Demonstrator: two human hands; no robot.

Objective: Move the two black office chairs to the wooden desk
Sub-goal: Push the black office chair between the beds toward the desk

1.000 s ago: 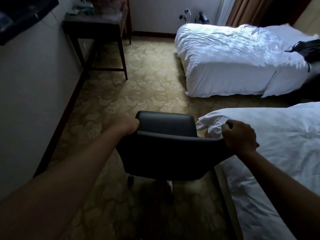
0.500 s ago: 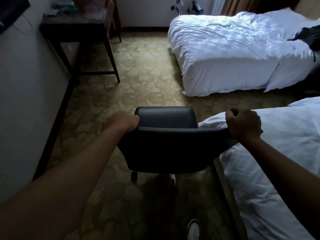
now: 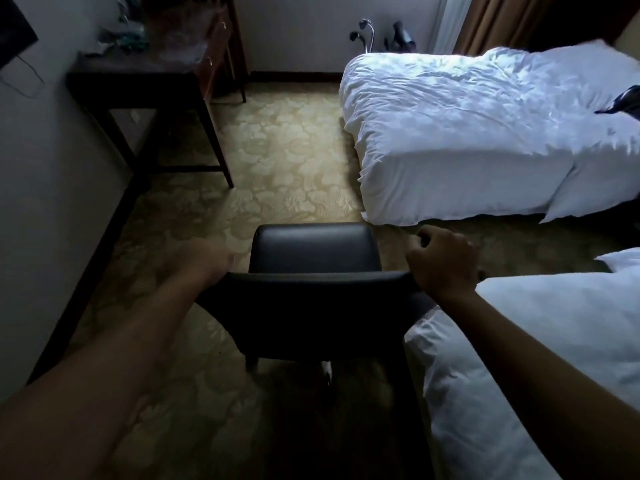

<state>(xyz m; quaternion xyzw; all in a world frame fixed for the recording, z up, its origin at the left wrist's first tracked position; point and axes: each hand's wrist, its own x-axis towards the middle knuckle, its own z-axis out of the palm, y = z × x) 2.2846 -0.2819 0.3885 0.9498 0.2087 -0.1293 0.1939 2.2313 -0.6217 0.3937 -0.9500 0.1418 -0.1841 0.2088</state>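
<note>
A black office chair [image 3: 313, 306] stands on castors right in front of me, its back toward me and its seat facing away. My left hand [image 3: 204, 259] grips the left end of the backrest's top edge. My right hand [image 3: 440, 263] grips the right end. The dark wooden desk [image 3: 138, 88] stands against the left wall, ahead and to the left of the chair, with clutter on its top. Only one chair is in view.
A white bed [image 3: 485, 133] lies ahead on the right, and a second white bed [image 3: 554, 341] presses close to the chair's right side. Patterned carpet [image 3: 287, 161] runs between desk and beds. A dark screen [image 3: 14, 32] hangs on the left wall.
The chair has rolled forward along the carpet with both hands on it, past the near bed's corner. The desk and far bed have come closer.
</note>
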